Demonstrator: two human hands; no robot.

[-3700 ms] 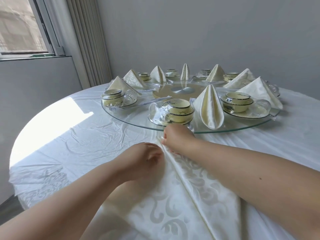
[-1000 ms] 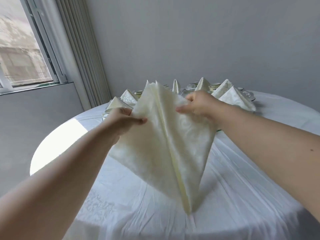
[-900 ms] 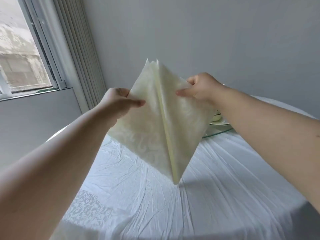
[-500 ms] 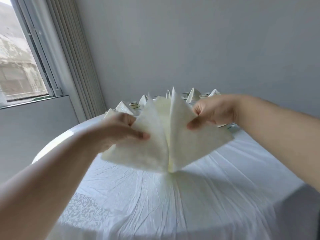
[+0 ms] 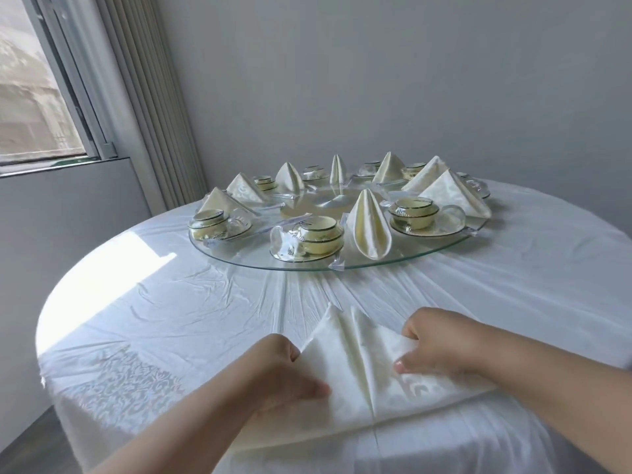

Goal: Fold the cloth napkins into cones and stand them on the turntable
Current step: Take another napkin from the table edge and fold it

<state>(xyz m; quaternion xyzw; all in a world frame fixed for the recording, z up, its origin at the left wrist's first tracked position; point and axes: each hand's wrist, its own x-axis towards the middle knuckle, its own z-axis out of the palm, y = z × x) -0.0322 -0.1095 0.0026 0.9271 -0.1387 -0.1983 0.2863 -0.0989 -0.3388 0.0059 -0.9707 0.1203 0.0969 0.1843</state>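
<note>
Mid-fold at the bench (image 5: 171,302): I pinch the half-folded napkin (image 5: 355,378) by its two sides, left hand (image 5: 284,374) and right hand (image 5: 441,343) each in a closed grip on a flap, cloth lying between them. Next, I judge, comes rolling it into a cone for the turntable (image 5: 260,260), well beyond.

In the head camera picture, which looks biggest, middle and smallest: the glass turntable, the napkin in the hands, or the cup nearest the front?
1. Glass turntable, widest in the picture.
2. Napkin held by both hands; it sits closest to the camera, so it may look bigger than it really is.
3. Front cup, clearly smallest.
</note>
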